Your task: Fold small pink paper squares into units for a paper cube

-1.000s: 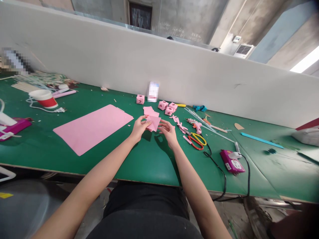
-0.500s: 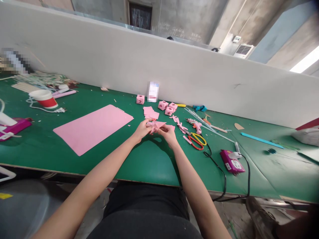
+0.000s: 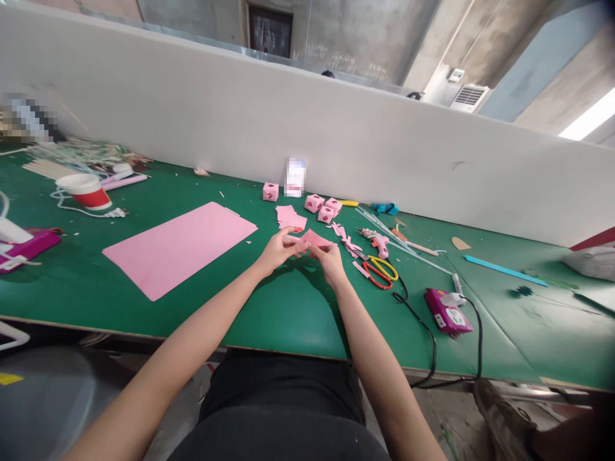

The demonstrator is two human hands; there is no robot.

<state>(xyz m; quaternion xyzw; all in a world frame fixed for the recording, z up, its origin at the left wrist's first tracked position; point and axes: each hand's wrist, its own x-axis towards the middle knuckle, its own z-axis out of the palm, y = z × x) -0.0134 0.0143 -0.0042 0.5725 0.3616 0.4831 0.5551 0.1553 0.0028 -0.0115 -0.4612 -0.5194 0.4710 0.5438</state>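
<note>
A small folded piece of pink paper (image 3: 316, 237) is held just above the green table, in front of my body. My right hand (image 3: 330, 261) pinches its near edge between thumb and fingers. My left hand (image 3: 277, 251) comes in from the other side, its thumb and fingertips closed on the paper's left end; the exact grip is partly hidden. Just beyond my left fingers lie small pink paper squares (image 3: 287, 214). Behind them stand pink paper cubes with cut-out openings, one cube (image 3: 270, 192) apart and a cluster of cubes (image 3: 314, 203) to the right.
A large pink sheet (image 3: 180, 250) lies at left. To the right are paper scraps (image 3: 350, 243), scissors (image 3: 382, 272), a pink glue gun (image 3: 379, 245) and a magenta power box (image 3: 446, 314) with a black cable. A paper cup (image 3: 86, 191) stands far left. A white partition (image 3: 216, 115) edges the table.
The pink paper has been turned or folded over: its pointed flaps between both hands no longer show, and it now sits nearer my right hand. The surrounding things stayed in place.
</note>
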